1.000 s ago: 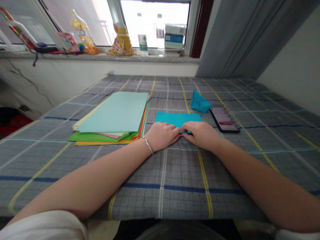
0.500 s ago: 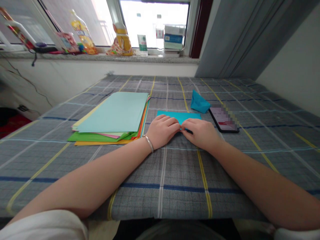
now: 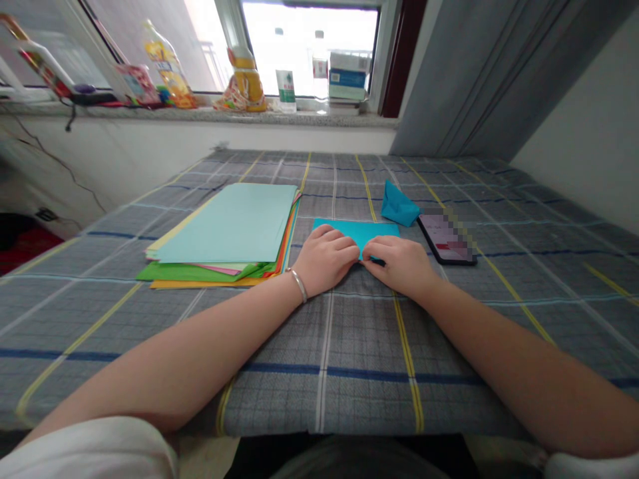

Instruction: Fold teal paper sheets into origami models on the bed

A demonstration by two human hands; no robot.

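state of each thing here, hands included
Blue paper sheet: far part flat
Left hand: curled, touching blue paper sheet
Right hand: curled, touching blue paper sheet
Small blue paper piece: folded
Smartphone: face up, screen lit
Paper stack: edges uneven
Bracelet: worn, left wrist
Grey curtain: hanging in folds

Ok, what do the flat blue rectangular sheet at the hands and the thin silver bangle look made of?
Blue sheet: likely matte paper; thin, straight edges and no shine. Silver bangle: probably smooth metal, given its pale glint, though coated plastic is possible.
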